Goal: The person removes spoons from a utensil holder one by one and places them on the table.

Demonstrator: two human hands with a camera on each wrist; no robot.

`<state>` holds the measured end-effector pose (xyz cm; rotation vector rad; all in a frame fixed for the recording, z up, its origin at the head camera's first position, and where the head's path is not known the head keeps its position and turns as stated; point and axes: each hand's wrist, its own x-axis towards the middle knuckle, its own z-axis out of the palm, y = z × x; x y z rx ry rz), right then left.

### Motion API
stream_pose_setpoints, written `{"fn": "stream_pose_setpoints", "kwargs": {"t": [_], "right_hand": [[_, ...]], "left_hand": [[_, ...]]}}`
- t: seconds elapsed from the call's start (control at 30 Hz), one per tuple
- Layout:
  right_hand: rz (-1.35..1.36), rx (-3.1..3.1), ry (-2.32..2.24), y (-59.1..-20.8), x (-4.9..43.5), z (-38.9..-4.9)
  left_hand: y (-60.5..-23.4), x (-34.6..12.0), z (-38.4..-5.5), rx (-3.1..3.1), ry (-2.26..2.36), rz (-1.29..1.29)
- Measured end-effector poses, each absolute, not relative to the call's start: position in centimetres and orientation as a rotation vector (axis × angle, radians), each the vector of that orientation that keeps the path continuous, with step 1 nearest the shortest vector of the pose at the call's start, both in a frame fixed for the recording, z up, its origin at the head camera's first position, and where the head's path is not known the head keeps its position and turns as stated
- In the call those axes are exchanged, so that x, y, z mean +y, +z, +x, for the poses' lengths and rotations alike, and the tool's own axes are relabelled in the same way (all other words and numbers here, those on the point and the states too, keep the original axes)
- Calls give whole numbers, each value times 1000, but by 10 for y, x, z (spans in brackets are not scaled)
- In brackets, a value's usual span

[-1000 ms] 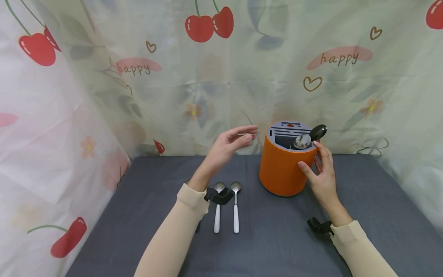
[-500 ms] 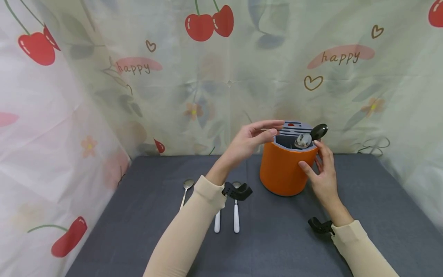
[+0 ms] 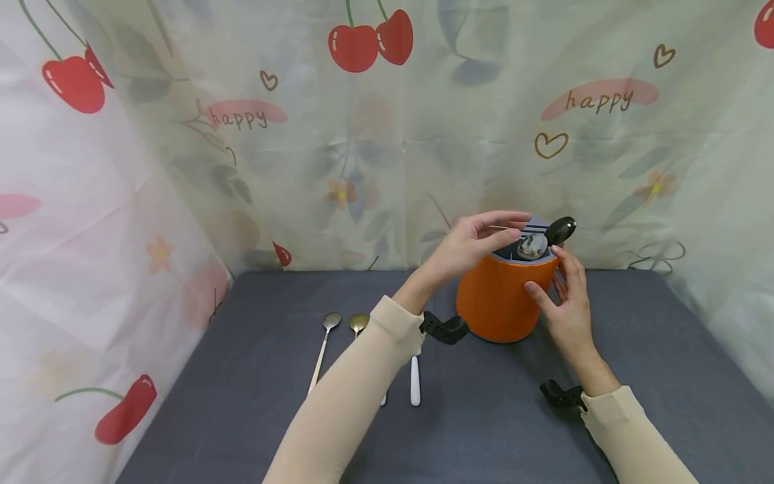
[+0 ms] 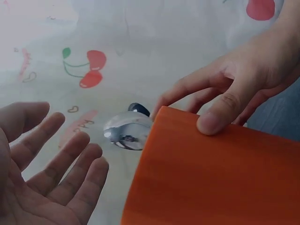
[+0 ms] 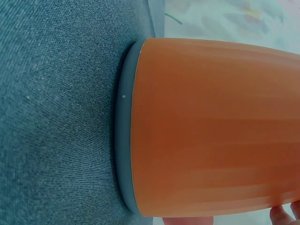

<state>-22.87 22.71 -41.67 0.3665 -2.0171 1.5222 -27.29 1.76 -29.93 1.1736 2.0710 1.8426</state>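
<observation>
An orange utensil holder (image 3: 502, 302) with a grey slotted top stands upright on the table. Out of its top stick a shiny silver spoon bowl (image 3: 533, 247) and a black spoon (image 3: 561, 230). My right hand (image 3: 568, 306) holds the holder's right side, thumb on the front wall and fingers farther round near the rim. Above the holder's left part, my left hand (image 3: 468, 249) reaches with extended fingers and covers some of the slots. In the left wrist view, the left palm and fingers (image 4: 61, 173) hold nothing and are apart from the silver spoon.
On the dark grey tablecloth (image 3: 266, 376) left of the holder lie a silver spoon (image 3: 330, 323), a gold-toned spoon (image 3: 358, 322) and white-handled cutlery (image 3: 414, 386), partly hidden by my left sleeve. A printed curtain (image 3: 387, 168) hangs behind the table.
My left hand has moved right, from beside the holder to over its top. The spoons at the table's left are uncovered. My right hand keeps its place.
</observation>
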Motion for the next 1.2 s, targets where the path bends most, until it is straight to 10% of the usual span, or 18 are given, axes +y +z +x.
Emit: {"fn": "stream_pose_setpoints", "kwargs": {"t": [1.2], "right_hand": [[366,-2059,1490,-409,223,-222]], "left_hand": [[-316,52,-277,2442,1544,1150]]}}
